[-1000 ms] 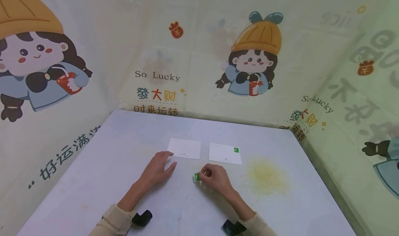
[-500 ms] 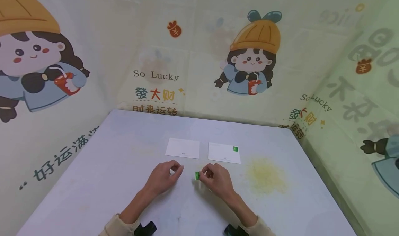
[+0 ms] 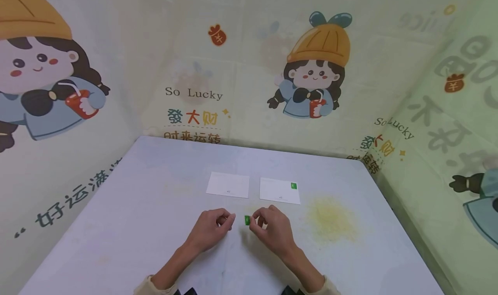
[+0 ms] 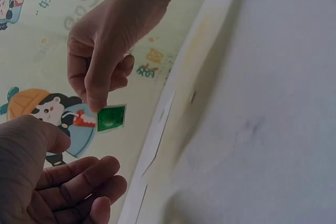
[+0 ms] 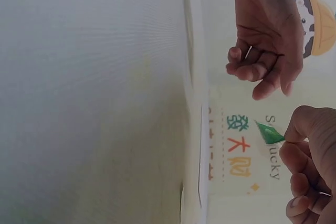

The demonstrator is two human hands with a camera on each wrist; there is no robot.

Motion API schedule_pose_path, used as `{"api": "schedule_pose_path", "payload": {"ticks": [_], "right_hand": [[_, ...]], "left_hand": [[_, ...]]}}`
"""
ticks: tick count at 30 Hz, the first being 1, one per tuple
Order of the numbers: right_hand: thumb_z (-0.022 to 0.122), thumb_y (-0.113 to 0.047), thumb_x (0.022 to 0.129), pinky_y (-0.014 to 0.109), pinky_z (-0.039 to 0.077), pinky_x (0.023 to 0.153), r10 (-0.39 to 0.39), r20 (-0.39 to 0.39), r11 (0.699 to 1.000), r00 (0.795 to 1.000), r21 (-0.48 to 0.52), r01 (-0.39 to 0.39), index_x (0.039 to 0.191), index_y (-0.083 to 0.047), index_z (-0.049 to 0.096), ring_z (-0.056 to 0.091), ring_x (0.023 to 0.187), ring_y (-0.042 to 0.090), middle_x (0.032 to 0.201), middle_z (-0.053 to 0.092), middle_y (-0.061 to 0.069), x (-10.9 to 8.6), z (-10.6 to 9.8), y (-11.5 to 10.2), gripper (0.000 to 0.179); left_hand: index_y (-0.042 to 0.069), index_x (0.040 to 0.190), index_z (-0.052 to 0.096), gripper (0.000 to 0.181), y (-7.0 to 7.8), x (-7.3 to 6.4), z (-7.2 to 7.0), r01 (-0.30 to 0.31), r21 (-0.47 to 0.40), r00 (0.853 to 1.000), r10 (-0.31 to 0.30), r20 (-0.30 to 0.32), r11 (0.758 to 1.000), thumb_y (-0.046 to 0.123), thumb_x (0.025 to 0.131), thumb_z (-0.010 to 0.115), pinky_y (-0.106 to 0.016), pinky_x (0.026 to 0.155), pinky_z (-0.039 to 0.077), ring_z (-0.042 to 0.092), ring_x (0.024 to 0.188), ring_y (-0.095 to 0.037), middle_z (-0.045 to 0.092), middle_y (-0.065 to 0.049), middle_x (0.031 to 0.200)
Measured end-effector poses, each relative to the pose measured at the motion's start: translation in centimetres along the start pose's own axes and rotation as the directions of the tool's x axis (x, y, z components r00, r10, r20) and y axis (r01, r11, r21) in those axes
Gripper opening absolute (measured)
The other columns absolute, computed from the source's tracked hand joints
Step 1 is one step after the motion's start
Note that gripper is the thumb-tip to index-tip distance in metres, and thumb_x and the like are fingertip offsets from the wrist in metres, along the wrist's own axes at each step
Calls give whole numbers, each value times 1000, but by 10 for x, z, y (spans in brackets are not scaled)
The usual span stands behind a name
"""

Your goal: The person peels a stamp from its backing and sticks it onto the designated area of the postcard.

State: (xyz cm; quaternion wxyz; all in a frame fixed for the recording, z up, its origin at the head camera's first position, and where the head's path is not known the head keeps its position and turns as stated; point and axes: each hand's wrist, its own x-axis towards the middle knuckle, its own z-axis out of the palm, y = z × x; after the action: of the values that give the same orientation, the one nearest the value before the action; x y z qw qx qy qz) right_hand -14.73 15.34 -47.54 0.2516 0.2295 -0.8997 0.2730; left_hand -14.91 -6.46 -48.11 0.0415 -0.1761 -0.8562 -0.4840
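Observation:
Between thumb and forefinger, my right hand (image 3: 273, 230) pinches a small green stamp (image 3: 247, 220) with a pale border, held up off the table. In the left wrist view the stamp (image 4: 111, 118) shows its green face; seen from the right wrist it looks bent or tilted. My left hand (image 3: 212, 228) is just left of the stamp, apart from it, fingers loosely bent and holding nothing. Beyond the hands lie two white cards: a left card (image 3: 227, 184) with tiny print at its lower edge, and a right card (image 3: 276, 192) bearing a similar green stamp (image 3: 293, 185) in its upper right corner.
The white table (image 3: 167, 165) carries a yellowish stain (image 3: 333, 220) to the right of my right hand. Cloth walls with cartoon figures (image 3: 317, 70) and lettering stand behind the table and along its sides.
My left hand has left the left card's lower edge and moved right and nearer to me, its fingers bending, toward the stamp. The right hand keeps the stamp, nearly in place.

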Motion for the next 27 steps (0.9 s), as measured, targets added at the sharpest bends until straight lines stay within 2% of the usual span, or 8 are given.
{"api": "schedule_pose_path", "payload": {"ticks": [3,5,11,15,17,19,22,27], "right_hand": [[82,-11,78,11,35,53,-94,-46,995,995,-45,92,80,-16,73,43,65,2,61,56,-15,-2,-1,0,11],[81,-10,77,9,34,53,-166,-78,984,983,-72,161,81,-14,71,43,65,2,62,58,-13,-3,-1,0,11],[77,-3,72,9,39,53,-357,-158,931,921,-137,337,81,-12,68,48,63,6,66,61,-8,-1,-5,-1,15],[72,-3,73,10,40,52,-430,-177,896,885,-201,395,80,-13,68,49,62,6,66,60,-7,0,-7,-4,13],[67,-5,78,11,40,51,-462,-175,875,869,-246,416,79,-12,68,49,61,7,65,60,-8,1,-8,-5,8],[60,-8,84,13,42,50,-490,-169,854,855,-288,432,78,-13,67,50,60,8,64,60,-8,0,-9,-5,11],[52,-12,93,14,44,50,-514,-155,831,843,-331,446,77,-13,67,51,60,8,63,61,-7,-1,-9,-6,22],[51,-14,98,14,45,51,-542,-145,809,828,-356,467,78,-13,67,51,59,8,62,60,-7,-3,-8,-6,26]], "left_hand": [[5,91,75,20,4,-2,1,28,-77,999,-25,37,997,20,100,66,-22,59,45,58,60,-4,66,10,67],[4,93,75,20,6,-3,3,48,-132,997,-41,60,990,21,100,66,-22,59,45,60,61,-6,67,10,66],[2,95,75,22,15,-3,6,92,-230,994,-74,84,969,21,100,67,-22,57,41,62,62,-11,69,6,66],[1,95,75,21,19,-3,7,117,-258,991,-97,89,959,19,100,66,-21,54,37,64,62,-17,69,4,66],[1,96,75,21,20,-3,8,131,-271,989,-108,99,954,20,100,66,-21,53,34,65,62,-17,70,2,66],[1,97,75,24,21,-3,9,142,-283,987,-116,108,948,22,101,66,-21,53,33,65,62,-15,70,2,66],[1,99,75,28,23,-4,10,162,-310,984,-132,116,937,27,100,66,-21,53,32,65,63,-13,71,0,67],[1,101,76,29,27,-4,12,190,-362,981,-160,113,913,29,99,68,-22,52,30,64,64,-13,72,-4,68]]}}
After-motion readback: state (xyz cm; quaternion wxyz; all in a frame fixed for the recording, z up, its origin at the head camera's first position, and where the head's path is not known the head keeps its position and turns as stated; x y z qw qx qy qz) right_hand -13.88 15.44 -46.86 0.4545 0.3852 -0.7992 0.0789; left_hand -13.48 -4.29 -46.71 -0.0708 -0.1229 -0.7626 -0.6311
